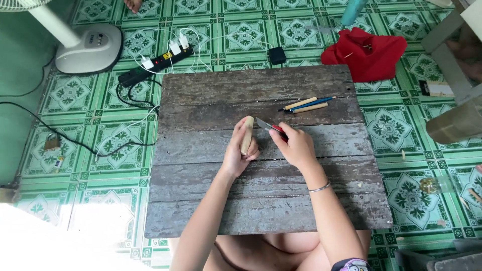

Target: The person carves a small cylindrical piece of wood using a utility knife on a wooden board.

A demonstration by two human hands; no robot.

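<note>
Wooden stick upright in left hand; right hand grips knife.

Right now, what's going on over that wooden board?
A person sits at a weathered wooden board on a green tiled floor. The left hand holds a pale wooden stick upright; the right hand holds a small red-handled knife, blade pointing toward the stick. Three more tools lie further back on the board.

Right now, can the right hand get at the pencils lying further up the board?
Probably yes: the pencils lie just beyond the right hand with bare board between. But its grip is taken up by a small knife, which would hinder picking one up.
</note>
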